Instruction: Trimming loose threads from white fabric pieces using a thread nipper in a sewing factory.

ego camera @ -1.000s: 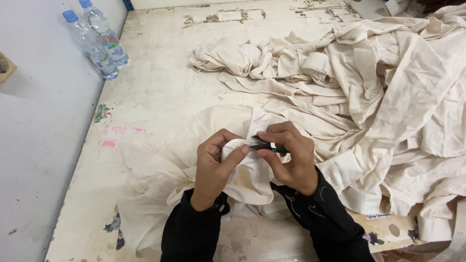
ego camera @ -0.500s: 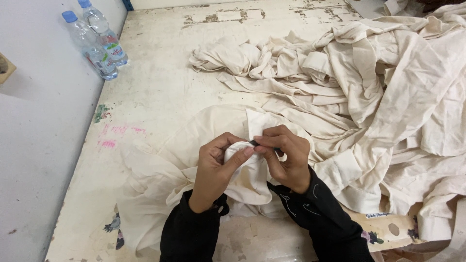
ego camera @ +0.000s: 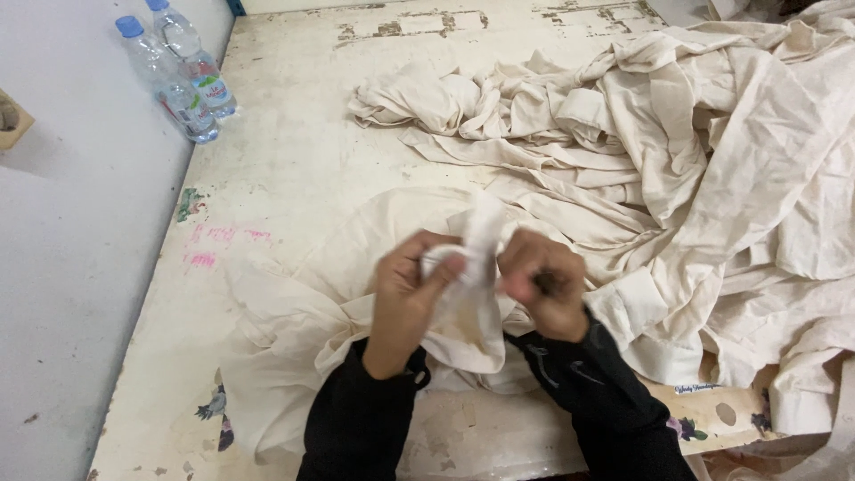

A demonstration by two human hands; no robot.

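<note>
- I am watching a worn, paint-chipped table carrying a heap of cream garments, with one cream garment lying spread near the front edge under both hands.
- I am seeing the left hand closing thumb and fingers on a bunched fold of that garment; keeping the fold taut between both hands looks wise.
- I am seeing the right hand curling shut beside the fold; motion blur is hiding whether it is gripping cloth or some small dark object.
- Two plastic bottles are standing at the far left corner, well apart.
</note>
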